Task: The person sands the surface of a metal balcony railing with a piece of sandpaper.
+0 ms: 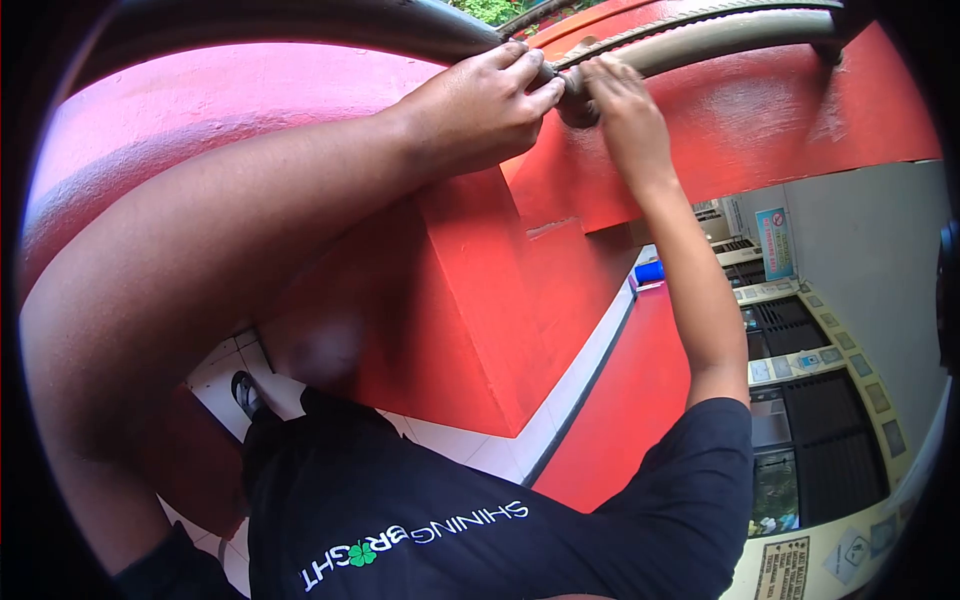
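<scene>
Both of my arms reach to a grey metal rail (720, 38) that runs along the top of a red painted wall (760, 120). My left hand (480, 100) is curled over the rail, its fingertips closed on a dark round joint (578, 108) in the rail. From the other side, my right hand (625, 105) pinches the same joint with its fingers. A ribbed cable (660, 28) lies along the rail just above. The hands hide most of the joint.
A red pillar (480, 300) stands below the hands, with white floor tiles (480, 450) and a red floor strip (620, 400) beneath. A blue object (650, 272) lies farther off. Dark grates (820, 400) and a wall sign (775, 243) are at right. My shoe (245, 392) shows lower left.
</scene>
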Available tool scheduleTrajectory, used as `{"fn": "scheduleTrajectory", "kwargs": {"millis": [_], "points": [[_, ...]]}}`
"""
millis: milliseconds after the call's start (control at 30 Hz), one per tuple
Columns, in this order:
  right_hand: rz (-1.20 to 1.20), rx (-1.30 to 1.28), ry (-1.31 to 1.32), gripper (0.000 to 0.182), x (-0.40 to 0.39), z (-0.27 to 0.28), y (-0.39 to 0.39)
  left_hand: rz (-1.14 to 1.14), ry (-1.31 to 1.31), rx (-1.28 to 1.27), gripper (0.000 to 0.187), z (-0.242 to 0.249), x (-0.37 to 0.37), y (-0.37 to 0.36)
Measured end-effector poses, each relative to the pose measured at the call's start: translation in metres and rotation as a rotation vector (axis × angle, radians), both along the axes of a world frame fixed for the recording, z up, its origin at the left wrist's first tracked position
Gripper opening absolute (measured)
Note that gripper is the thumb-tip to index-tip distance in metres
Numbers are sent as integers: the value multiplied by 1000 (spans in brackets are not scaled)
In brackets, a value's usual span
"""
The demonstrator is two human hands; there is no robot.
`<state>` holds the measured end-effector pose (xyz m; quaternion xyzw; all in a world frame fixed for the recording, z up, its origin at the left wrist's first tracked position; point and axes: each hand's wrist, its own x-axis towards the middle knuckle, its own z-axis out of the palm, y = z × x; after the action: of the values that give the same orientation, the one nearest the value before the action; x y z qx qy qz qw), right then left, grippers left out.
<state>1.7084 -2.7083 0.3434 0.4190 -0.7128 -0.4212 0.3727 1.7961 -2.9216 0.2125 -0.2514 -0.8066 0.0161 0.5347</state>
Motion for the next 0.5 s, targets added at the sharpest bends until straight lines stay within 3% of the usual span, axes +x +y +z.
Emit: {"fn": "scheduleTrajectory", "kwargs": {"millis": [233, 267, 500], "points": [[111, -64, -231, 45, 2, -13, 13, -2, 23, -11, 23, -1, 1, 0], [99, -148, -49, 44, 1, 6, 10, 7, 26, -7, 23, -2, 0, -2], [113, -127, -38, 40, -3, 18, 2, 10, 51, -31, 24, -2, 2, -3]]}}
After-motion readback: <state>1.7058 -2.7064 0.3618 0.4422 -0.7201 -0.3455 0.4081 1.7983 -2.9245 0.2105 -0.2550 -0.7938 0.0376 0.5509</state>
